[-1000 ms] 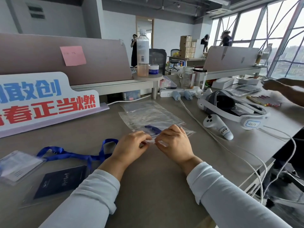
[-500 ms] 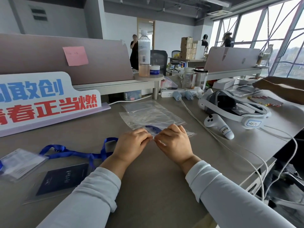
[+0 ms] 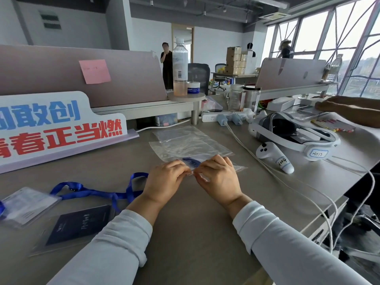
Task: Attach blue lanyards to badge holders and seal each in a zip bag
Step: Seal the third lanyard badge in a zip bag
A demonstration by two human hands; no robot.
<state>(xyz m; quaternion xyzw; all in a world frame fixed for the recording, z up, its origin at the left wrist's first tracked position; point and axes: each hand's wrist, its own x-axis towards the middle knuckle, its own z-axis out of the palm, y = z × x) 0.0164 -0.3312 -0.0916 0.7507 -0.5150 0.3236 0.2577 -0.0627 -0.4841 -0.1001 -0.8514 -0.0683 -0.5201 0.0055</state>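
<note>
My left hand (image 3: 166,178) and right hand (image 3: 220,177) meet at the centre of the frame, knuckles up. On each hand, the curled fingers and thumb pinch the near edge of a clear zip bag (image 3: 185,148), which lies flat on the grey desk (image 3: 195,233). A bagged lanyard (image 3: 191,161), blue, shows through the plastic just above my fingertips. A second clear bag (image 3: 176,133) lies partly under the first, toward the top of the frame. At lower left, a loose lanyard (image 3: 92,191) reaches the corner of a clear badge holder (image 3: 26,204). A dark card in a clear sleeve (image 3: 80,225) lies just below. A white controller (image 3: 273,157) lies at centre right.
</note>
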